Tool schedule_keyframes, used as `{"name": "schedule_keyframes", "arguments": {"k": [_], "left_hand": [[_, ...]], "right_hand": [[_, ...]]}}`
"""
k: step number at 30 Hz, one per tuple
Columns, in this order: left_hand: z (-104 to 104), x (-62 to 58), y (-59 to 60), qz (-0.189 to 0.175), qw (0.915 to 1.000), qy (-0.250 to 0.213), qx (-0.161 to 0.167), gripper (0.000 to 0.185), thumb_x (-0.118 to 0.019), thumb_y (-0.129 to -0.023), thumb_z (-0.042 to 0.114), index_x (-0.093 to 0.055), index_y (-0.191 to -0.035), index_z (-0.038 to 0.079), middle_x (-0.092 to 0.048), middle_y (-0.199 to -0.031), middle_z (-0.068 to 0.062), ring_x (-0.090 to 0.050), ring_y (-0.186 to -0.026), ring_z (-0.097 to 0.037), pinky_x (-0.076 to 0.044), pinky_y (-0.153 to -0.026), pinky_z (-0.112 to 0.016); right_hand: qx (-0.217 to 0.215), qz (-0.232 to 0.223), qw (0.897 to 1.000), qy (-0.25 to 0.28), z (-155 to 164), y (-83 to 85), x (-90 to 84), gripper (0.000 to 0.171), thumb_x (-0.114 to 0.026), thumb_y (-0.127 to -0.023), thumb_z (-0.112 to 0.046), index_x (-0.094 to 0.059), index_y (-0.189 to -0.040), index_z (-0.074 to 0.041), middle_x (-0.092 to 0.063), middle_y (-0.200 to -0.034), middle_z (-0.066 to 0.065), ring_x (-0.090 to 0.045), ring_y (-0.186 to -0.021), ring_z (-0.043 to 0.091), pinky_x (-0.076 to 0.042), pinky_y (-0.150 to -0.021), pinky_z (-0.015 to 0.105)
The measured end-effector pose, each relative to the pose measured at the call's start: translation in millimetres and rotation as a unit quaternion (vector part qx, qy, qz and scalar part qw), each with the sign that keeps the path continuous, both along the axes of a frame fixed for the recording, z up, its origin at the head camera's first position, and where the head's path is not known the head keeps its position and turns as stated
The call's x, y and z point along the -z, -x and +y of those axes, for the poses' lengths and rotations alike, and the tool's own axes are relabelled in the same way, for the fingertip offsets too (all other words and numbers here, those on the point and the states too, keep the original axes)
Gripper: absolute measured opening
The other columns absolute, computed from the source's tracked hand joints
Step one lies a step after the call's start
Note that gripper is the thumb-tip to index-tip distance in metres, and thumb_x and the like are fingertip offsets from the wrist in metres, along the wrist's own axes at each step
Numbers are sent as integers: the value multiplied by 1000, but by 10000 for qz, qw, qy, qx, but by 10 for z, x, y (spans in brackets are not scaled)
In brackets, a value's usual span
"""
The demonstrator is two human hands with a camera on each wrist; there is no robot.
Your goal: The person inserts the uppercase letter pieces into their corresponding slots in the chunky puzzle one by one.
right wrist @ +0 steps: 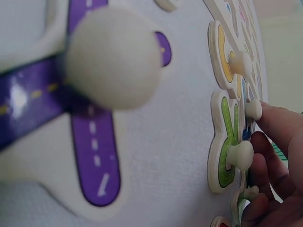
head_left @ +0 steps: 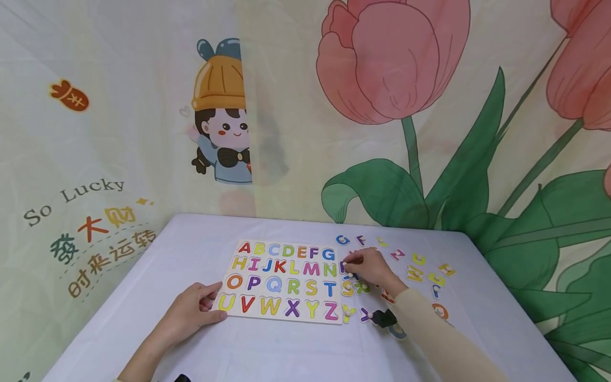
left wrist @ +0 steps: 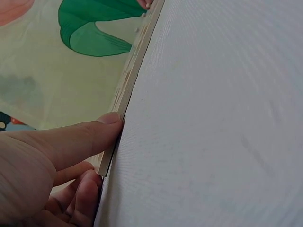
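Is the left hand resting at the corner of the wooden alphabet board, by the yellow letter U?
Yes, in the head view the left hand rests on the white table, fingers touching the wooden alphabet board beside the yellow letter U.

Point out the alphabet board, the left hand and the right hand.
alphabet board [head_left: 286, 317]: head view, bare wooden front edge below the X.
left hand [head_left: 190, 312]: head view, back of the hand, at the board's left corner.
right hand [head_left: 374, 269]: head view, back of the hand, fingers among loose letters.

The right hand [head_left: 369, 269] hides the letter piece it touches; the purple piece [right wrist: 90, 127] is blurred.
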State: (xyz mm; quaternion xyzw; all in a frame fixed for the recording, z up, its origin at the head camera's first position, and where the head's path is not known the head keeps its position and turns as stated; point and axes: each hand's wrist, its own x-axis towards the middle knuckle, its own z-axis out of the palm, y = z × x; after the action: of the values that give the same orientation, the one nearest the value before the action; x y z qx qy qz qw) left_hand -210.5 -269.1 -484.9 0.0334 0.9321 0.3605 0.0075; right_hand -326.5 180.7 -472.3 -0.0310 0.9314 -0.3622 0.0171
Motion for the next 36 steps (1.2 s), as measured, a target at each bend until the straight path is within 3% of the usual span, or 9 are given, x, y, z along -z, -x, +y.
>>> {"name": "schedule_keyframes", "arguments": {"k": [18, 30, 36], "left_hand": [[8, 9, 20, -48, 10000, 5, 5, 86, -97, -77, 32, -61, -148, 1, -55, -99, -3, -51, -89, -17, -44, -71, -25], [14, -20, -1, -100, 9999, 66, -48, 86, -97, -77, 32, -60, -149, 1, -53, -99, -4, -50, -89, -17, -43, -70, -25], [17, -24, 1, -70, 9999, 106, -61, 86, -97, -77, 32, -60, -149, 1, -54, -99, -3, -50, -88, -17, -42, -70, -25]], "right_hand": [[-66, 156, 9999, 20, 10, -34, -91, 15, -85, -94, -22, -83, -108, -18, -72, -103, 0, -60, -91, 20, -53, -71, 26], [-511, 378, 9978, -194, -323, -135, -192, 9, -85, -93, -24, -84, -102, -21, -71, -95, -6, -56, -84, 17, -47, -71, 30], [-825, 411, 9957, -39, -541, -191, -246, 8, -85, -93, -27, -85, -101, -25, -69, -95, -8, -56, -85, 17, -47, -72, 31]]}}
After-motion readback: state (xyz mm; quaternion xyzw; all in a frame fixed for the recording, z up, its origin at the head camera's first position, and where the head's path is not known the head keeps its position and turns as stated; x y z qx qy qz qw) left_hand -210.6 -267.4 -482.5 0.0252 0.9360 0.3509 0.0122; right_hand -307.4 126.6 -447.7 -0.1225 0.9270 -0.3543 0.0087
